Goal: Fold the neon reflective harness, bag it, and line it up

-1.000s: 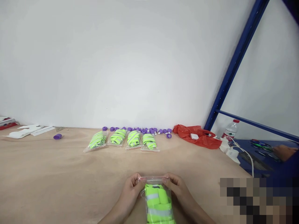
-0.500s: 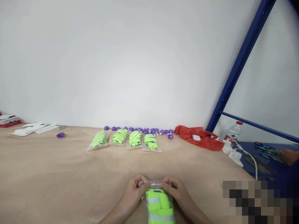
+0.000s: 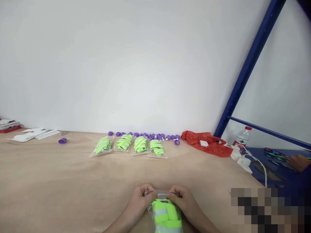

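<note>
Close to me at the bottom middle is a clear zip bag (image 3: 160,196) holding folded neon-yellow reflective straps (image 3: 167,215) with silver-grey bands. My left hand (image 3: 143,199) pinches the bag's top edge at its left side, thumb on the near face. The same edge is pinched at its right side by my right hand (image 3: 182,198). Both hands are closed on the plastic, with a short stretch of the edge showing between them. The bag's lower end runs out of view.
Several similar filled bags (image 3: 123,142) lie in a row, with purple caps (image 3: 155,136) behind them along the wall. Farther right are a red plastic bag (image 3: 206,142), a bottle (image 3: 243,137) and a white cable (image 3: 261,165). Another person's hand (image 3: 298,161) is at the far right.
Both hands and the bag have shifted slightly downward in view. My grip on the bag's top edge is much the same.
</note>
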Demonstrator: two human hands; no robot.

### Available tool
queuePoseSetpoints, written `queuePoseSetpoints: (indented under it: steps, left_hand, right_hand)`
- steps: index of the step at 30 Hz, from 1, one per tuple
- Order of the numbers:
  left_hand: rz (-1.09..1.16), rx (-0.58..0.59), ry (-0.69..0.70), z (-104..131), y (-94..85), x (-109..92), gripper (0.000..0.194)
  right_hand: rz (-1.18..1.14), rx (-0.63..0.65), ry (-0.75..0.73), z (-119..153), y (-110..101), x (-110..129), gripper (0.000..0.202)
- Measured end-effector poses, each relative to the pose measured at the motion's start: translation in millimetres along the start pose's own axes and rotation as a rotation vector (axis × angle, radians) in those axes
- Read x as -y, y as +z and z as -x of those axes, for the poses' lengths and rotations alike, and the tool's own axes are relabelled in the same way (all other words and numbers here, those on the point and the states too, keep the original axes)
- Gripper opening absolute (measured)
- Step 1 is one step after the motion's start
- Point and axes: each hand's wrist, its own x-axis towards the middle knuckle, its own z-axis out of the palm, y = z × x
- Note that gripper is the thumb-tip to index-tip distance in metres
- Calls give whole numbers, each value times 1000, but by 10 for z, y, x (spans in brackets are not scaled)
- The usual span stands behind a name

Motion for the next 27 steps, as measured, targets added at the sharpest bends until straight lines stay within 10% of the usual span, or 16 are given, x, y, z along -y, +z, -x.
queuePoseSetpoints:
  steps: [27]
  left_hand:
    - [258, 92, 116, 22, -32, -37, 60]
  right_hand:
    - [-159, -142, -10, -24, -24, 87, 59]
